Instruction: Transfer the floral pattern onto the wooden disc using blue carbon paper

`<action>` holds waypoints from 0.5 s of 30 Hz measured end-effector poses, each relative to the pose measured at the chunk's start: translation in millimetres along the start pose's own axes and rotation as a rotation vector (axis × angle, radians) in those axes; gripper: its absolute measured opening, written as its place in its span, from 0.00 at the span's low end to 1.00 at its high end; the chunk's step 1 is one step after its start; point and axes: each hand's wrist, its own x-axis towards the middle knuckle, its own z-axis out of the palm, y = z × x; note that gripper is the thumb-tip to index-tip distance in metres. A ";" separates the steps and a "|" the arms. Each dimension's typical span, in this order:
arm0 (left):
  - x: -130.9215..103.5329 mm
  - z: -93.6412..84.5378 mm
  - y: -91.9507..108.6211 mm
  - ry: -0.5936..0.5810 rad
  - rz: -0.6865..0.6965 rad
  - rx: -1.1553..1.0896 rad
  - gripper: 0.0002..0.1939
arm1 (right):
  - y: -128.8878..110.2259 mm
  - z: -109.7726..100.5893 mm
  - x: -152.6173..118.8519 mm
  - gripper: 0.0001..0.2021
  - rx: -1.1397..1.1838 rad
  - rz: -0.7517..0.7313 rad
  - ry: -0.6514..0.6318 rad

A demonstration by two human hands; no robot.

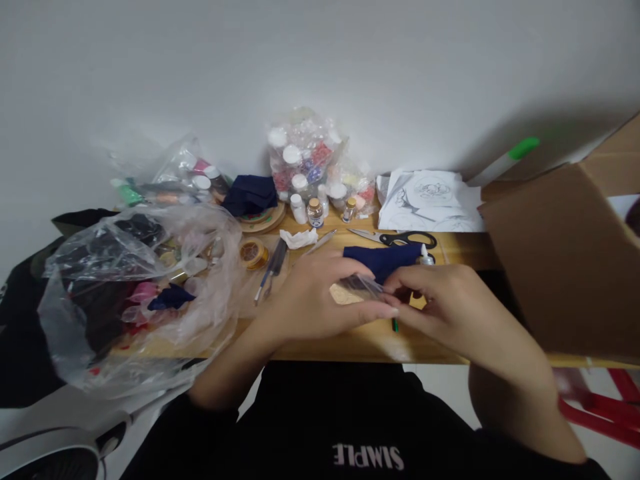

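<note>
Close to the front of the wooden table, my left hand (pixel 320 293) is curled around a small clear plastic piece (pixel 364 285), thumb below and fingers above. My right hand (pixel 440 293) pinches the same piece at its right end, so the two hands nearly meet. Whether it is a bag or a sheet, I cannot make out. Just beyond the hands lies a folded navy cloth (pixel 383 259), with a small tube with a white nozzle (pixel 426 257) at its right end. Black-handled scissors (pixel 400 239) rest behind the cloth.
A large clear plastic bag (pixel 210 233) of scraps fills the left side. Several small bottles (pixel 315 212) stand before stuffed bags at the wall. A spool of gold thread (pixel 253 254) sits left of centre. Drawn sheets (pixel 430 200) and a cardboard box (pixel 560 260) are on the right.
</note>
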 end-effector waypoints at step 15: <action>-0.1 23.8 5.3 0.281 -0.016 0.112 0.16 | -15.8 12.4 -4.1 0.09 -0.120 -0.005 0.283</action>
